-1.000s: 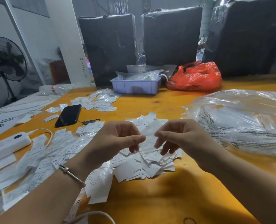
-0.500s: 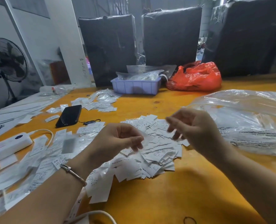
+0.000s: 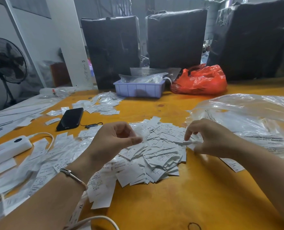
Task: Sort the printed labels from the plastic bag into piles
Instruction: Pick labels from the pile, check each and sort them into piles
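Three black wrapped bales [image 3: 176,39] wall off my orange worktop [image 3: 179,196]. The clear plastic bag [image 3: 247,120] lies right; the labels [image 3: 157,151] heap at centre. My left hand [image 3: 114,141] pinches one; right hand [image 3: 211,138] fingers pinch another.

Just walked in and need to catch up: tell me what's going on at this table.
A person is sorting small printed labels on an orange table. The left hand pinches a small label or clear sleeve above the central pile. The right hand picks at a label at that pile's right edge, beside the clear plastic bag. More labels lie spread out to the left.
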The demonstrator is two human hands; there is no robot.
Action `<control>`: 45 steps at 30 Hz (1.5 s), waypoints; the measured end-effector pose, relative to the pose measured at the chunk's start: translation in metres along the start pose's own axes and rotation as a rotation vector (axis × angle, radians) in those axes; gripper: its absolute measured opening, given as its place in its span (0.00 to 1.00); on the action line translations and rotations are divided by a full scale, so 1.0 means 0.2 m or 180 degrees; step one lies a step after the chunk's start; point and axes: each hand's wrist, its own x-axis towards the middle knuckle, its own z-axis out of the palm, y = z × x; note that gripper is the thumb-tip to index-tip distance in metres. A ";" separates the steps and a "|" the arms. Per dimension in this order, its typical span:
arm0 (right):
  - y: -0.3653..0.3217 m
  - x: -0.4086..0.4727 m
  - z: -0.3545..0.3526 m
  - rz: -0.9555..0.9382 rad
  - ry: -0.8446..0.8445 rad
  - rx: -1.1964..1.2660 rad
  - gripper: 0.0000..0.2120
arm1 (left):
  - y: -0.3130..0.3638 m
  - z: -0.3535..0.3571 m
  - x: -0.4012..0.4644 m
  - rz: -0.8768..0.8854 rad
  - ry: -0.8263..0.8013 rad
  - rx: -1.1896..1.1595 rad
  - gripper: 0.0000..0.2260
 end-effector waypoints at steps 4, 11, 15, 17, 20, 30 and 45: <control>0.03 0.00 -0.01 -0.0178 -0.0059 -0.0290 0.12 | -0.02 0.00 0.01 -0.0018 -0.0105 -0.0013 0.12; 0.05 0.03 0.00 -0.0188 0.0608 0.0017 0.06 | -0.03 0.00 0.01 -0.0045 -0.0307 -0.0061 0.04; 0.01 0.02 -0.04 0.0164 0.0929 0.2129 0.00 | -0.01 0.01 0.00 -0.0059 -0.0380 -0.0016 0.03; -0.03 0.01 -0.05 0.0166 0.0769 0.2698 0.04 | -0.01 0.02 0.00 -0.0061 -0.0407 -0.0036 0.03; -0.10 -0.01 -0.04 0.0050 0.0510 0.3061 0.13 | 0.00 0.02 0.00 -0.0062 -0.0444 -0.0059 0.04; -0.24 -0.06 -0.02 -0.0338 0.0270 0.3246 0.07 | 0.03 0.03 -0.02 0.0045 -0.0508 -0.0183 0.09; -0.29 -0.10 -0.04 -0.0736 0.0855 0.3262 0.10 | 0.05 0.04 -0.05 0.0517 -0.0543 -0.0433 0.07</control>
